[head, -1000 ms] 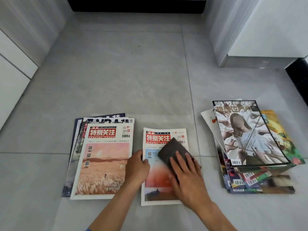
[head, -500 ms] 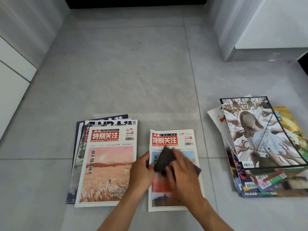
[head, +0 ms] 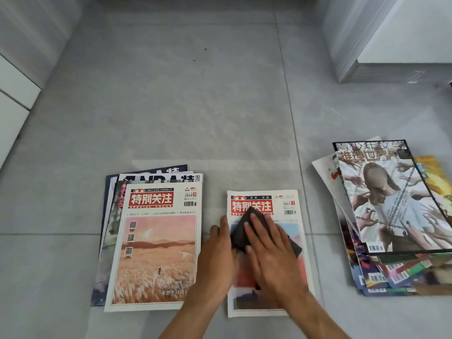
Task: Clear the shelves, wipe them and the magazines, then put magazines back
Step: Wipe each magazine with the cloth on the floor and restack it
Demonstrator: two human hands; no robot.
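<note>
On the grey tiled floor (head: 171, 106), a left magazine stack (head: 151, 241) and a right magazine pile (head: 396, 216) flank the centre magazine (head: 264, 302). The right hand (head: 274, 253) presses a dark cloth (head: 241, 231) flat on its cover, fingers straight; the left hand (head: 217, 255) steadies its left edge, fingers relaxed.

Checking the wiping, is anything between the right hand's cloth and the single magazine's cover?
Nothing visible. The right hand presses the dark cloth straight onto the magazine; the left hand rests at its left edge.

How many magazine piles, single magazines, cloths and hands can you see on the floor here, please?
Magazine piles: 2, left pile and right pile
Single magazines: 1
Cloths: 1
Hands: 2, left hand and right hand
Total: 6
</note>
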